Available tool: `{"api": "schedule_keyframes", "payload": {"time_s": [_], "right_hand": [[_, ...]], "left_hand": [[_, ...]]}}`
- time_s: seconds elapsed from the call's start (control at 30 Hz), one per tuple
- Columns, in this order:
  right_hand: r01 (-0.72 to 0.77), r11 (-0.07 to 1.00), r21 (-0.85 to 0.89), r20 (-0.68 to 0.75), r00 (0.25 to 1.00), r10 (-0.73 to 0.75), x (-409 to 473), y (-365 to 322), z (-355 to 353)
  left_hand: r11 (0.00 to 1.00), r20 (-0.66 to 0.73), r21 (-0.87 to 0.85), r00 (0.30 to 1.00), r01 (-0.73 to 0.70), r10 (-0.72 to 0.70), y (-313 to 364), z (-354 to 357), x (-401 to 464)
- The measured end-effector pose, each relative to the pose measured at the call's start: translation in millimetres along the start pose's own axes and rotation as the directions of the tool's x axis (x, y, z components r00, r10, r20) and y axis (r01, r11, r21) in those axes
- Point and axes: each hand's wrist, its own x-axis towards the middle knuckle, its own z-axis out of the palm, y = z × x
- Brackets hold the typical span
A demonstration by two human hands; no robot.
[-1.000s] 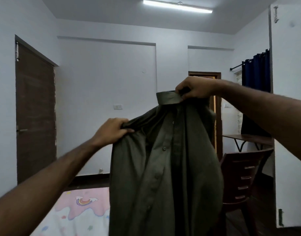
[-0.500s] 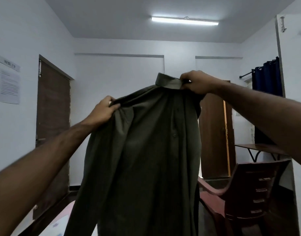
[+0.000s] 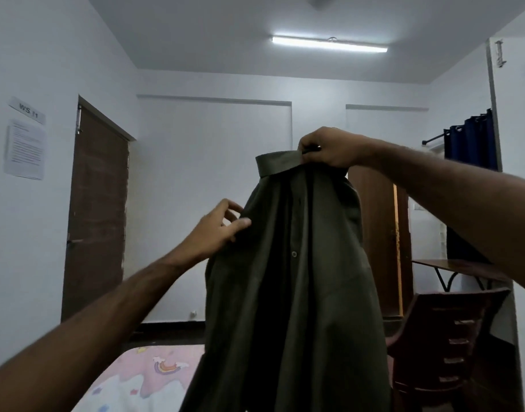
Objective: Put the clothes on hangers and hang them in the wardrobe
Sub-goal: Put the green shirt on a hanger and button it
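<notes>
An olive-green buttoned shirt [image 3: 294,278] hangs in the air in front of me, its collar at the top. My right hand [image 3: 329,148] grips the collar, and something dark shows inside that grip, too hidden to name. My left hand [image 3: 216,230] is at the shirt's left shoulder with its fingers spread, the thumb touching the cloth and holding nothing. No hanger or wardrobe is plainly visible.
A bed with a pink rainbow-print sheet [image 3: 142,379] lies below left. A dark red plastic chair [image 3: 451,343] stands at lower right beside a small table [image 3: 460,267]. Two brown doors [image 3: 97,218] and a blue curtain [image 3: 472,141] line the walls.
My left hand has let go of the shirt's shoulder and dropped lower, fingers now spread. The shirt hangs narrower from the collar alone. The right hand keeps its grip.
</notes>
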Motion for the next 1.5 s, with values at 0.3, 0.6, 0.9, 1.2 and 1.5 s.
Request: {"api": "schedule_keyframes", "payload": {"time_s": [0.3, 0.6, 0.9, 1.2, 1.5], "right_hand": [[0.006, 0.999, 0.047, -0.035, 0.999, -0.004, -17, -1, 33], [-0.051, 0.997, -0.063, 0.039, 0.998, 0.054, -46, 41, 27], [-0.084, 0.996, -0.029, 0.013, 0.996, 0.084, -38, 43, 19], [-0.067, 0.955, 0.29, 0.177, 0.984, 0.015, -33, 15, -3], [-0.244, 0.779, 0.578, 0.372, 0.928, 0.014, -12, 17, 21]], "left_hand": [[0.765, 0.429, -0.418, 0.849, 0.49, -0.309, -11, 108, -43], [0.869, -0.128, -0.378, 0.912, 0.319, -0.391, -43, 80, -4], [0.739, -0.253, 0.662, 0.893, -0.121, 0.372, -18, -54, 37], [0.399, 0.014, 0.881, 0.857, -0.254, 0.515, 5, -135, 22], [0.981, 0.011, 0.07, 0.984, -0.18, 0.18, -14, -150, 23]]}}
